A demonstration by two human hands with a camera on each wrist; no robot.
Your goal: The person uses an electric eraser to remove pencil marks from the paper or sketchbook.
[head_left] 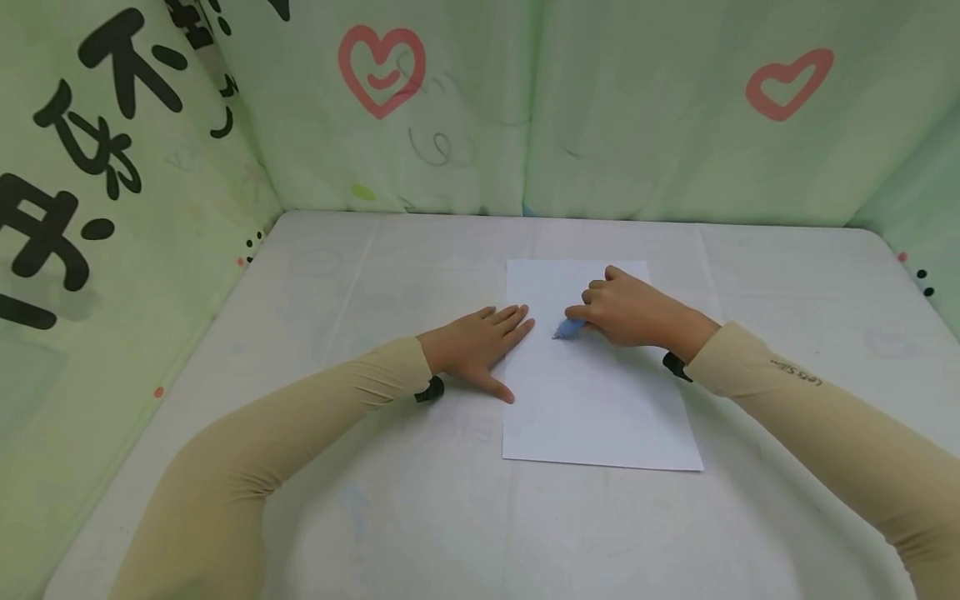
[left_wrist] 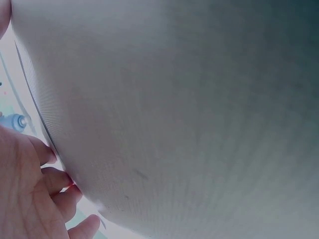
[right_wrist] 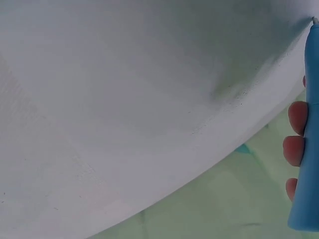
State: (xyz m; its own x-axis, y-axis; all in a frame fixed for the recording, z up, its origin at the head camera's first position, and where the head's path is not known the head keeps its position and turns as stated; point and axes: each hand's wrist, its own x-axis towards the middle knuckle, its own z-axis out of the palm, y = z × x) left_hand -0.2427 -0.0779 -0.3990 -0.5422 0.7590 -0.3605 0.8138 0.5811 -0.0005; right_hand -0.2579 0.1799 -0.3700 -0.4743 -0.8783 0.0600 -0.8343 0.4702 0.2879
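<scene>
White paper sheet (head_left: 592,400) lies flat mid-table (head_left: 375,517), w/ nothing on it but the hands. Left hand (head_left: 476,343) flat, fingers straight, pressing sheet's left edge. Right hand (head_left: 630,312), just right & slightly farther, fingers curled round blue pen (head_left: 567,330), tip on paper. Green printed cloth (head_left: 465,108) at far side.

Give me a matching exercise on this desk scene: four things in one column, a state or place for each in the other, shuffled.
Things:
1. left hand
2. right hand
3. blue pen
4. sheet of white paper

States:
A. lies flat on the white table
B. fingers curled round the pen
C. tip down on the paper
D. flat, fingers straight, on the paper's left edge

Pairs: 1-D, 2-B, 3-C, 4-A
</scene>
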